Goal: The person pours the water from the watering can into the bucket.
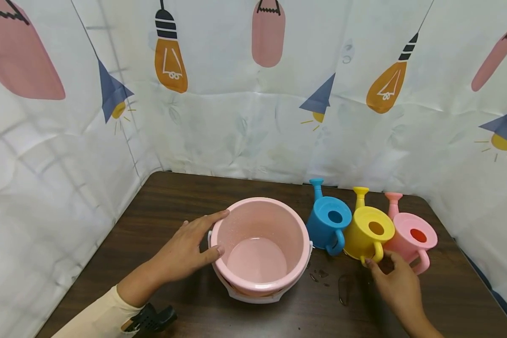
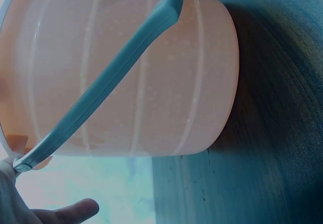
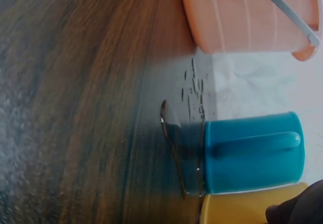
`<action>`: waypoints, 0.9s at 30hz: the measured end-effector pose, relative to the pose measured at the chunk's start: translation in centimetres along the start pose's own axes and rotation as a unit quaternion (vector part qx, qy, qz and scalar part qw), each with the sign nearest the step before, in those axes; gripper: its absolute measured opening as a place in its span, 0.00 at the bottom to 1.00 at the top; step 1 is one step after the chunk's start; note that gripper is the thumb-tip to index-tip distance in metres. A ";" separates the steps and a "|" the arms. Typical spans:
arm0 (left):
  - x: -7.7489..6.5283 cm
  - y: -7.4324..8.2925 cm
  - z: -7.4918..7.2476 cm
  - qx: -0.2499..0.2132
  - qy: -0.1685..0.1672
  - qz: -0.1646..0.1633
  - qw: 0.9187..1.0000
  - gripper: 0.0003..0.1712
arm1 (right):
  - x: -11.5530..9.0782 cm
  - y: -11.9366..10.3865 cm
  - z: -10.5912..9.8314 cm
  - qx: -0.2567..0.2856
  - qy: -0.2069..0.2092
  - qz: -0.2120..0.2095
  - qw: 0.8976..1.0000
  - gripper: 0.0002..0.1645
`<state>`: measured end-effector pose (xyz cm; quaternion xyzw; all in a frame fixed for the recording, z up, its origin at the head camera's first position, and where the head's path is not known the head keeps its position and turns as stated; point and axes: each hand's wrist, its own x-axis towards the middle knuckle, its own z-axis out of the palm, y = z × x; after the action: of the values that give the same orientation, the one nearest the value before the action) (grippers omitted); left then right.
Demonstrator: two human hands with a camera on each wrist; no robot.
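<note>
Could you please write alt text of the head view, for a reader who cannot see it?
A person's left hand touches a pink bucket on a dark table. The right hand appears to pinch the handle of a yellow watering can, which stands between a blue watering can and a pink watering can.

A cloth-walled booth: patterned curtain (image 1: 228, 117) around a dark wood-grain table (image 1: 169, 202).

From afar I see a dark bench (image 1: 186, 192) bearing a pink bucket (image 1: 259, 223), three watering cans (image 1: 359, 237) and wet patches (image 1: 343, 292).
</note>
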<state>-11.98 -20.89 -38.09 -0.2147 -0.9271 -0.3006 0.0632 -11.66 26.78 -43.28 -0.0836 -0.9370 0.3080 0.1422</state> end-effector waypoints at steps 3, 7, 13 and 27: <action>0.0 0.0 0.0 0.001 0.000 0.001 1.000 0.43 | -0.1 0.3 0.2 -0.004 0.014 -0.020 1.000 0.19; 0.0 0.0 0.0 0.001 -0.001 -0.003 1.000 0.43 | -0.3 0.5 0.3 -0.008 0.030 -0.037 0.999 0.13; 0.0 0.0 0.0 0.000 -0.001 -0.007 1.000 0.44 | -0.2 0.7 0.4 -0.011 0.052 -0.051 0.997 0.11; 0.0 0.1 0.1 0.006 0.000 -0.001 1.000 0.43 | 0.0 0.5 -0.1 -0.013 0.076 -0.057 0.995 0.12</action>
<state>-11.93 -20.78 -38.08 -0.2129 -0.9292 -0.2951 0.0643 -11.63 27.23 -43.51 -0.0555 -0.9306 0.2798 0.2294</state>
